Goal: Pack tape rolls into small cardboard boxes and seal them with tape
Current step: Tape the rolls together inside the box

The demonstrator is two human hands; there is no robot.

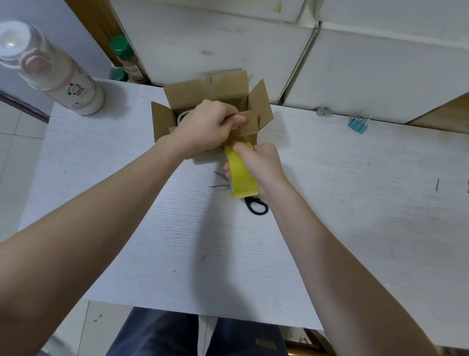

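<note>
Dark trousers (199,345) at bottom edge, both forearms reaching out over white table (166,228). Right hand (263,163) curled round yellow tape roll (242,173), held on edge just in front of cardboard box (211,110). Left hand (209,124) over the box opening, thumb and fingers pinching an inner flap at the right side. Box flaps up, left and right ones splayed out; a tape roll (183,116) partly visible inside at left, mostly hidden by the hand. Scissors (253,203) flat on table under the yellow roll, black handles toward camera. White bottle (52,71) at table's left rear corner, blue binder clip (358,124) at rear right. White panels behind, tiled floor left.
</note>
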